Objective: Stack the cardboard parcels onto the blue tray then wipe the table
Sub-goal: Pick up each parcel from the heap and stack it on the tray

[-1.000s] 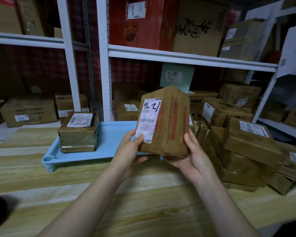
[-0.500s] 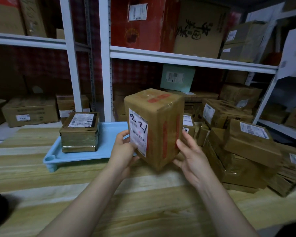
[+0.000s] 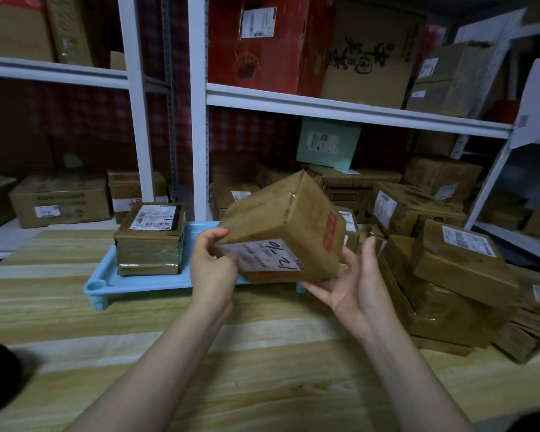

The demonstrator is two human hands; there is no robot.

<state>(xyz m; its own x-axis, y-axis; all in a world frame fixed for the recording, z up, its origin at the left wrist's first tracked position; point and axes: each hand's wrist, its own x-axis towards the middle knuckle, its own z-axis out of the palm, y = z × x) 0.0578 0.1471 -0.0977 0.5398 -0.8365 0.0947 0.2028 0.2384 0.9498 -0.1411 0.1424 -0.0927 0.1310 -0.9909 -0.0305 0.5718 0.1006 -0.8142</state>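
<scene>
While the left hand (image 3: 213,269) is gripping the tilted cardboard parcel (image 3: 281,226), the flat right hand (image 3: 354,288) is propping it, seemingly above the blue tray (image 3: 138,282).

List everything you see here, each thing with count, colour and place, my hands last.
Held parcel: one, brown, tilted in the air before the tray's right end.
Parcel on tray: one, brown, on the tray's left part.
Blue tray: one, light blue, on the table.
Piled parcels: several, brown, table's right side.
Table: one, pale wood, foreground.
Shelving: count unclear, white, behind the table.
Shelved boxes: many, mostly brown; a red box above, a pale green box below.
Left-hand grip: one, bare, curled round the held parcel's left corner.
Right-hand grip: one, bare, spread flat under the parcel's right end.
</scene>
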